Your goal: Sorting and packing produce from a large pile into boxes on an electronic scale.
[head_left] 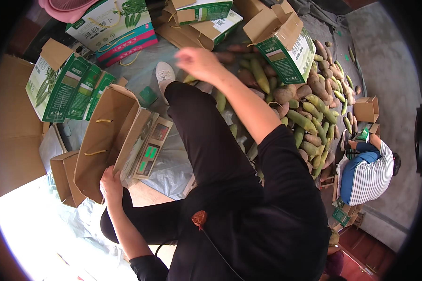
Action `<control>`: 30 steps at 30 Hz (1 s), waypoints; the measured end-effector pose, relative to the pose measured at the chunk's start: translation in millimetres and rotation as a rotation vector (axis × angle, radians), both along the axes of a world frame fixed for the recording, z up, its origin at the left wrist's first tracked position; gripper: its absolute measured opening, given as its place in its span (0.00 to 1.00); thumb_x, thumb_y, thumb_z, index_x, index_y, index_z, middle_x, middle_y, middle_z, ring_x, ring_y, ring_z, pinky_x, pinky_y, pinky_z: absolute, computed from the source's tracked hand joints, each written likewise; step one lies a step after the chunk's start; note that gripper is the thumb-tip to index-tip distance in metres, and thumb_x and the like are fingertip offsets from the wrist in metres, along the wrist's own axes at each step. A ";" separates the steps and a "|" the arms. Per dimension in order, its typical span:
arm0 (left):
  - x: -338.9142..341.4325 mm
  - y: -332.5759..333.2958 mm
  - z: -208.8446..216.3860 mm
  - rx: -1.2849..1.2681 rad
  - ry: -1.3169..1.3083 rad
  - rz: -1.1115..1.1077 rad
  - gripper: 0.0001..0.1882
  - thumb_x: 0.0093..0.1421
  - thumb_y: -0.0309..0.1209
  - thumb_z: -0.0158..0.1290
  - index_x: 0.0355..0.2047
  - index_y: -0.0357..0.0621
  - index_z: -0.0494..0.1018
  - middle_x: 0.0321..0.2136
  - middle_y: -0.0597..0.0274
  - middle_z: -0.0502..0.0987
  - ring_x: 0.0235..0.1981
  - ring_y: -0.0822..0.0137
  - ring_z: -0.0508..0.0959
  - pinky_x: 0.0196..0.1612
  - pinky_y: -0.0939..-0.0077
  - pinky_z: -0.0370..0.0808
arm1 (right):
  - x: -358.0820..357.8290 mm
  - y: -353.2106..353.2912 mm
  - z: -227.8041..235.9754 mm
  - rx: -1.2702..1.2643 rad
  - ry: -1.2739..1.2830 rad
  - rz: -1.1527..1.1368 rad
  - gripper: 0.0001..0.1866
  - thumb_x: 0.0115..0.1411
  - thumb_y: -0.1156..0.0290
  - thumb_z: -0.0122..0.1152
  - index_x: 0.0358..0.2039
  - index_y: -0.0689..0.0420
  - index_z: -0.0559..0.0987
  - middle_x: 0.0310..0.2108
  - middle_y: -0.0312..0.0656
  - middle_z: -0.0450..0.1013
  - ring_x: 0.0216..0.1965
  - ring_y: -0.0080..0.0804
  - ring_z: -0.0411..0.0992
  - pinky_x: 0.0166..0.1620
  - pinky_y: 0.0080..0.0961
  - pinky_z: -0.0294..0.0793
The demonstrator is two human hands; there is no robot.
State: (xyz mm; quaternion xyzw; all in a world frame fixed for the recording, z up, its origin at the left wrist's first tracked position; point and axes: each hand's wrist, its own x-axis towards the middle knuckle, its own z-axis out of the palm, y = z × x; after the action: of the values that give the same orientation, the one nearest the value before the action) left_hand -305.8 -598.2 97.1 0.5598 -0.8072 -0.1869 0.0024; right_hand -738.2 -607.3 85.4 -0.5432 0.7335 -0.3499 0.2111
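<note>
My left hand [111, 185] grips the lower edge of an open cardboard box [98, 140] with yellow cord handles. That box stands at or on a digital scale [153, 148] with a green-lit display; the contact is hidden. My right hand [198, 63] is held out over the floor near the left edge of a heap of vegetables. Motion smears its fingers, and I can make out nothing held in them. Long green radishes [301, 121] and earth-brown tubers [284, 94] make up the heap.
Green-and-white cartons stand at the left [56, 84], at the back [110, 25] and by the heap [288, 51]. A pink basin [65, 10] is at the far left. Another person in a striped top [371, 175] sits at the right, beside small boxes.
</note>
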 end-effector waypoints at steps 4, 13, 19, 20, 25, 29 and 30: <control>6.4 -4.9 -12.5 0.012 0.035 -0.016 0.11 0.53 0.25 0.51 0.38 0.38 0.74 0.34 0.48 0.76 0.37 0.47 0.75 0.41 0.62 0.71 | -98.4 91.1 -106.9 0.222 0.325 -0.188 0.14 0.50 0.63 0.58 0.35 0.58 0.76 0.33 0.50 0.74 0.40 0.51 0.72 0.43 0.41 0.71; 4.5 -3.1 -9.4 0.068 0.023 0.072 0.13 0.52 0.23 0.51 0.39 0.37 0.73 0.36 0.49 0.76 0.38 0.49 0.76 0.42 0.65 0.72 | -148.8 232.5 -193.1 0.915 0.177 -0.624 0.20 0.57 0.67 0.49 0.51 0.56 0.71 0.55 0.52 0.65 0.54 0.48 0.66 0.54 0.39 0.68; -1.7 -1.0 -9.2 0.016 0.053 0.061 0.12 0.52 0.24 0.51 0.37 0.34 0.73 0.32 0.44 0.75 0.35 0.46 0.76 0.39 0.64 0.71 | -152.8 261.3 -210.9 0.857 0.159 -0.570 0.26 0.53 0.72 0.51 0.55 0.58 0.65 0.54 0.56 0.63 0.55 0.51 0.64 0.55 0.39 0.66; -2.5 0.4 -6.5 0.015 0.047 0.073 0.12 0.52 0.24 0.51 0.37 0.34 0.73 0.32 0.44 0.75 0.35 0.46 0.76 0.39 0.64 0.71 | -151.1 260.3 -212.7 0.905 0.127 -0.562 0.29 0.53 0.72 0.51 0.57 0.57 0.62 0.56 0.56 0.62 0.56 0.50 0.63 0.56 0.38 0.65; -7.2 1.4 -3.0 0.037 0.038 0.077 0.11 0.52 0.25 0.51 0.37 0.35 0.73 0.33 0.45 0.75 0.36 0.47 0.76 0.39 0.64 0.71 | -144.6 255.8 -211.3 1.012 0.166 -0.539 0.25 0.57 0.72 0.46 0.57 0.54 0.63 0.57 0.52 0.62 0.57 0.48 0.63 0.56 0.38 0.65; 0.6 1.5 -4.0 -0.017 0.003 0.081 0.10 0.52 0.25 0.51 0.36 0.39 0.73 0.32 0.51 0.74 0.36 0.49 0.75 0.39 0.63 0.71 | -134.6 239.9 -200.8 1.036 0.166 -0.552 0.19 0.60 0.71 0.42 0.53 0.55 0.66 0.54 0.53 0.65 0.56 0.48 0.65 0.55 0.40 0.67; 1.5 3.0 -2.2 0.001 0.000 0.085 0.10 0.53 0.25 0.51 0.37 0.40 0.73 0.32 0.52 0.74 0.36 0.49 0.75 0.39 0.63 0.71 | -131.1 237.3 -197.4 1.016 0.156 -0.561 0.19 0.60 0.70 0.43 0.52 0.55 0.67 0.51 0.54 0.69 0.54 0.48 0.67 0.54 0.40 0.67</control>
State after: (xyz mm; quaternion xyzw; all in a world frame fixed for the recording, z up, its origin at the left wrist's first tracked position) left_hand -304.3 -595.2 94.9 0.5936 -0.7827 -0.1868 0.0101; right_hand -869.3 -370.0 -111.9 -0.1828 0.9384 0.0443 0.2897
